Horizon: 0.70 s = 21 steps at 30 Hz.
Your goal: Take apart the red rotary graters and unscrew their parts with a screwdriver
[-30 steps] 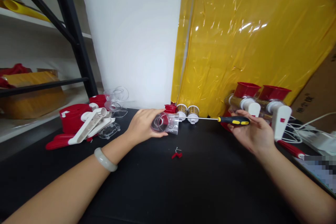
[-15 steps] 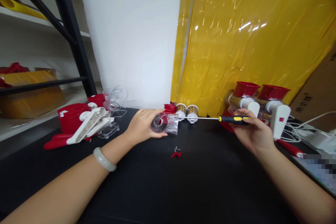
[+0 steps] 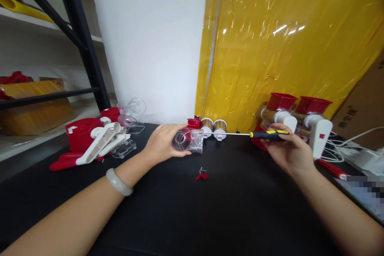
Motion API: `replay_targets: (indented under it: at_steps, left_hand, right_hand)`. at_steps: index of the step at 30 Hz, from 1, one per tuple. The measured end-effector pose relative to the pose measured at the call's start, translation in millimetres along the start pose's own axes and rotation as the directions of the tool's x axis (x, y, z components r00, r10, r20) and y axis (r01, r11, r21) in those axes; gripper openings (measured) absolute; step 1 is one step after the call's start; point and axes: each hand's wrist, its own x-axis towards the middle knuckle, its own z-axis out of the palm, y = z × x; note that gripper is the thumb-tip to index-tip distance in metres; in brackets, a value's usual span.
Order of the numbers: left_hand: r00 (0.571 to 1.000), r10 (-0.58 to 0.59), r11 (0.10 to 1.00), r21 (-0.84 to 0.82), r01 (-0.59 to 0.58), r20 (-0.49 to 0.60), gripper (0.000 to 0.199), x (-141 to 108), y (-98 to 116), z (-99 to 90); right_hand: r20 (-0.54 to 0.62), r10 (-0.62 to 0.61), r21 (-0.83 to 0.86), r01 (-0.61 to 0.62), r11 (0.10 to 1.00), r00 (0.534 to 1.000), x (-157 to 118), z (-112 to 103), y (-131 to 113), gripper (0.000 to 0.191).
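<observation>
My left hand (image 3: 163,144) is wrapped round a clear plastic housing (image 3: 196,143) whose round opening faces me. Between the fingers of my right hand (image 3: 289,148) is the black and yellow handle of a screwdriver (image 3: 268,134). The long shaft points left, level, and its tip is at the upper right side of the housing; whether it touches a screw is too small to tell. On the black table (image 3: 234,208), below the housing, lie small red pieces (image 3: 201,176) and small screws (image 3: 203,169). Two metal grater drums (image 3: 220,128) and a red part (image 3: 194,123) stand behind.
Red bases (image 3: 82,134), white cranks (image 3: 100,144) and clear plastic parts (image 3: 130,116) lie at the left. At the right are two graters with red hoppers (image 3: 313,105), white cables (image 3: 334,152) and a carton (image 3: 363,108). A black shelf frame (image 3: 79,40) rises at the left.
The screwdriver handle has shifted and turned very slightly in my right hand. My left hand and the housing are almost unmoved.
</observation>
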Motion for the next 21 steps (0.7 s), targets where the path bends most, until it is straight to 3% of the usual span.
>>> replay_targets:
  at_steps: [4, 5, 8, 10, 13, 17, 21]
  left_hand:
    - [1.0, 0.004, 1.0, -0.002, -0.004, -0.009, 0.077, -0.6, -0.9, 0.9]
    - [1.0, 0.003, 1.0, -0.003, -0.003, -0.008, 0.078, -0.7, -1.2, 1.0]
    - [1.0, 0.0, 1.0, -0.003, 0.0, -0.007, 0.078, -1.0, -1.4, 1.1]
    - [1.0, 0.001, 1.0, -0.002, -0.001, -0.007, 0.078, -1.1, -1.3, 1.0]
    - [1.0, 0.003, 1.0, 0.007, -0.003, -0.009, 0.078, -0.9, -0.9, 0.8]
    - [1.0, 0.003, 1.0, 0.002, -0.003, 0.005, 0.077, -0.2, 0.0, 0.1]
    - [1.0, 0.002, 1.0, 0.0, -0.002, 0.004, 0.077, -0.1, 0.2, 0.1]
  right_hand:
    - [0.061, 0.017, -0.007, -0.017, 1.0, 0.998, -2.6, 0.8, -3.1, 0.017]
    - [0.04, -0.004, -0.068, 0.007, 0.998, 0.999, -1.6, 0.0, -2.4, 0.017]
    - [-0.061, -0.042, -0.299, 0.022, 0.954, 0.997, 3.6, -3.0, 2.1, 0.043]
    - [-0.1, -0.041, -0.374, 0.001, 0.928, 0.994, 6.8, -4.2, 5.0, 0.036]
    - [-0.11, -0.053, -0.245, 0.024, 0.969, 0.993, 7.3, -3.5, 6.0, 0.008]
    - [-0.016, 0.057, 0.003, -0.057, 0.998, 0.998, 2.2, -2.1, 1.5, 0.024]
    - [0.022, 0.091, -0.027, -0.09, 0.996, 0.996, 2.0, -2.8, 0.7, 0.016]
